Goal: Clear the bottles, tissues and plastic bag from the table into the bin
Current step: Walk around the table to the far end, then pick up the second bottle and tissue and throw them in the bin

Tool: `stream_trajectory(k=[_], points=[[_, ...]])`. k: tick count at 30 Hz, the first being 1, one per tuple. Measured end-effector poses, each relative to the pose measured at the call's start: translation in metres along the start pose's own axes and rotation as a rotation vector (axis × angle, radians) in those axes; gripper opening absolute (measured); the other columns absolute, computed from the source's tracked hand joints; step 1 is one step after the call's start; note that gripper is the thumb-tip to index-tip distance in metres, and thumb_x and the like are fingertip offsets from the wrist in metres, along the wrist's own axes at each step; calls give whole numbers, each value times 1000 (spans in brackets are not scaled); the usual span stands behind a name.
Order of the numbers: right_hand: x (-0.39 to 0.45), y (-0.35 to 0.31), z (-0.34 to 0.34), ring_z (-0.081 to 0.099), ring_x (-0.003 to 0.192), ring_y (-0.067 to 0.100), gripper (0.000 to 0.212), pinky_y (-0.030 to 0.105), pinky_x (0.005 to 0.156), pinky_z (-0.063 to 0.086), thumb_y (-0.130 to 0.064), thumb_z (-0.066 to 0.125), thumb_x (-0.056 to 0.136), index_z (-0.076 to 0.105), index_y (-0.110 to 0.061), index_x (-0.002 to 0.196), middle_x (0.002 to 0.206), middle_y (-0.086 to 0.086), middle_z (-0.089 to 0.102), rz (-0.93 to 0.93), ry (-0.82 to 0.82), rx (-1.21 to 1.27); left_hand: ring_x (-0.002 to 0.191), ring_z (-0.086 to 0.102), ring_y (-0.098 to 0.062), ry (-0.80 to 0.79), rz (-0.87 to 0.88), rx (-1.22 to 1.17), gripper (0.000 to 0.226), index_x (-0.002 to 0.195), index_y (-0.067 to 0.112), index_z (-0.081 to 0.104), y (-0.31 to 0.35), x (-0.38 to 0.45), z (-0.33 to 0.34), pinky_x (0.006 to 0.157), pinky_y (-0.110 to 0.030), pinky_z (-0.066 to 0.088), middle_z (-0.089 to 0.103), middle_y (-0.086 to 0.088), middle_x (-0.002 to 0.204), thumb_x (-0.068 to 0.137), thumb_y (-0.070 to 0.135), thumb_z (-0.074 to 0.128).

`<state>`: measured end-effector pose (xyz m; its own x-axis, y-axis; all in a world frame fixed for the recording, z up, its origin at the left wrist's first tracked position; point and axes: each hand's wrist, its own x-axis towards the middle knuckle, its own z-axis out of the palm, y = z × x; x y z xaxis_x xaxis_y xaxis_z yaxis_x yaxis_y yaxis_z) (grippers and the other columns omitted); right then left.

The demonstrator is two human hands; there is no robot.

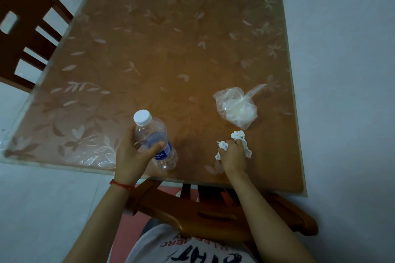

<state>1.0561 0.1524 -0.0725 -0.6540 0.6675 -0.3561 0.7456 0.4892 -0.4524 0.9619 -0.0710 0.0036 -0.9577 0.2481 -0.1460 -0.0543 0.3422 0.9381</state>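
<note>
- My left hand [133, 153] holds the bottle [157, 139] — the fingers are curled around its left side and the thumb lies across the blue label.
- The bottle is clear plastic with a white cap [142, 117]. It is tilted, the cap pointing away from me and a little to the left, the bottom end nearer to the table edge. I cannot tell if the bottom touches the table [171, 48] or is just above it.
- On my left wrist there is a red string [121, 184].
- My right hand [233, 156] is closed in a fist around the tissues [239, 135]. White crumpled pieces come out of the fist on the far side, on the left and on the right.
- The fist is low over the table, close to the near edge; if it rests on the surface I cannot say.
- The bag [235, 106] lies on the table just beyond my right hand, not touching it. It is transparent, with something white inside, and its knotted end points to the far right.
- Between my two hands the table cover shows a pale leaf pattern.
- A wooden chair [213, 217] is below my arms, pushed against the near edge — another chair [25, 33] stands far to the left of my left hand.
</note>
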Motion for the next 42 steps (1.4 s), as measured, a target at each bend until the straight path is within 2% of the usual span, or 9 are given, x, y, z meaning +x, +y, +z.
stream_trajectory(k=[5,7,11,14,18,25,32,36,42], points=[[0,0,-2,67,68,26,30,34,67,55,-10,53,88,65,2,64,67,16,69,-63,-17,276,103,56,-21,9,-2,17,63,120,14,45,1,0,0,80,-28,46,57,-6,117,65,10,77],[-2,-2,-4,66,62,21,25,30,59,53,-13,57,87,66,-1,67,62,9,68,-67,-22,369,102,56,-21,20,8,11,61,117,17,46,4,-1,0,80,-27,46,56,-5,115,65,10,77],[-1,-8,-8,61,66,-2,18,13,61,44,-18,67,80,70,-11,96,67,-15,63,-30,-44,490,101,57,-19,50,32,4,60,117,19,45,11,-5,-1,77,-20,45,56,-1,113,66,11,76],[-2,-18,-18,64,73,1,20,19,70,50,-20,69,80,69,-12,98,73,-11,67,-67,-51,569,103,56,-19,94,18,-7,64,122,15,45,14,-10,-4,80,-25,46,57,-3,117,67,11,76],[-6,-33,-30,64,69,-3,13,11,65,50,-16,69,79,70,-18,92,64,-19,67,-158,-75,652,101,57,-13,180,19,-46,61,118,21,46,17,-19,-12,77,-18,45,57,2,113,66,12,77],[-16,-65,-42,66,85,11,28,28,79,53,-15,71,77,68,-11,105,89,0,70,-277,-149,620,100,58,-6,368,11,-122,62,120,13,46,23,-38,-35,73,-12,50,58,0,114,66,11,77],[-37,-111,-33,61,67,-13,31,2,58,45,-19,73,75,68,-14,105,77,-16,64,-374,-202,578,103,59,-6,543,26,-196,58,119,12,48,19,-63,-74,75,-11,51,60,6,111,68,6,75],[-62,-144,-19,67,81,6,31,27,75,56,-17,72,76,67,-14,106,92,0,72,-414,-269,575,103,58,-7,630,31,-235,51,111,18,49,8,-82,-109,73,-9,50,59,12,107,69,4,74],[-122,-210,26,67,85,16,31,33,78,56,-12,72,76,67,-10,107,96,8,70,-528,-370,547,100,60,-9,772,6,-284,52,109,18,49,-20,-125,-183,74,-11,52,60,8,106,64,17,77]])
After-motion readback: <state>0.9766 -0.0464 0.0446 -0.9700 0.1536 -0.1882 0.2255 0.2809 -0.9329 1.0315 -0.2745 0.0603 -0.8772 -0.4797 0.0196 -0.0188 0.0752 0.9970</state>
